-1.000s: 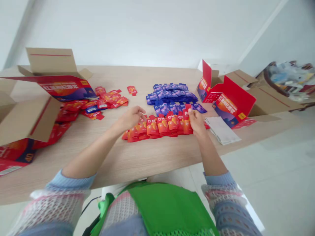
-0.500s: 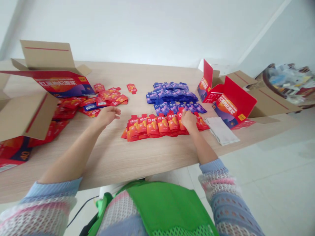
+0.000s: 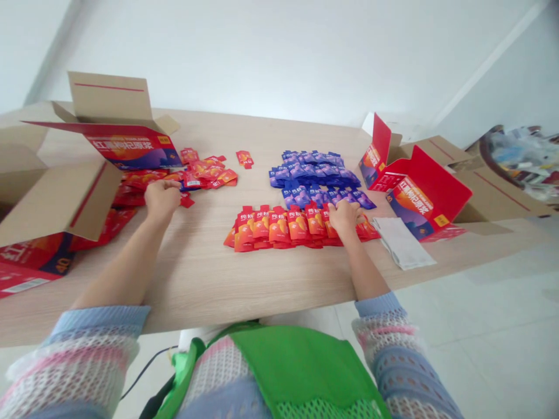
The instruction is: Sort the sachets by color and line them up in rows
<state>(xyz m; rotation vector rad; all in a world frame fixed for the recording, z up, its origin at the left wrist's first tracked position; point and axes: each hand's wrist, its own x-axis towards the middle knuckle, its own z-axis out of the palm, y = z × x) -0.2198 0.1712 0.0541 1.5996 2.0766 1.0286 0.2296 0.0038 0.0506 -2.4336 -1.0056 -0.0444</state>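
Observation:
My left hand [image 3: 162,196] is over the pile of loose red pouches [image 3: 205,171] on the left, its fingers bent together. Whatever lies between those fingertips is hidden. A few blue pouches show among the red ones. My right hand [image 3: 346,216] rests with fingers apart on the right part of a neat row of overlapping red pouches [image 3: 279,227], covering some of them. Behind that row, blue-purple pouches [image 3: 297,195] lie in several overlapping rows, tops pointing away from me. One red pouch [image 3: 245,159] lies alone farther back.
Open printed cartons stand at the left, one at the back [image 3: 135,148] and one nearer [image 3: 43,253]. More open red cartons [image 3: 414,203] stand at the right, beside a folded white cloth [image 3: 402,242]. The table's front edge runs before me; a wall is behind.
My left hand has moved left onto the loose pouches, its fingers bending in. My right hand has loosened from a red pouch in the row. The view has shifted slightly.

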